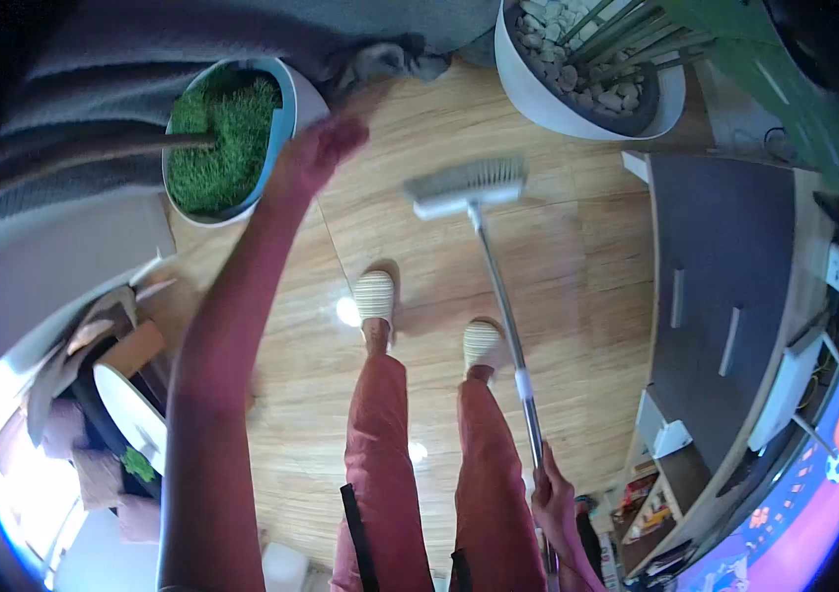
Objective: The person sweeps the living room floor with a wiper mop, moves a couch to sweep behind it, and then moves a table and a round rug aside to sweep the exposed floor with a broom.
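A broom (501,286) with a long metal handle reaches from the lower right up to the middle of the wooden floor. My right hand (555,498) is wrapped around the lower part of that handle. At the far end, the white broom head (469,187) with grey bristles rests on or just over the floor; the bristles are slightly blurred. My left hand (326,148) is stretched forward, away from the broom, in front of the rim of a white planter (306,94) with green artificial grass. Its fingers are smeared by motion, and nothing can be made out in them.
My striped slippers (374,296) stand on the wooden floor (577,326). A white pot (548,120) with pebbles and a plant is at the upper right. Along the right runs a grey-fronted cabinet (716,257). A grey curtain (242,35) hangs at the back left.
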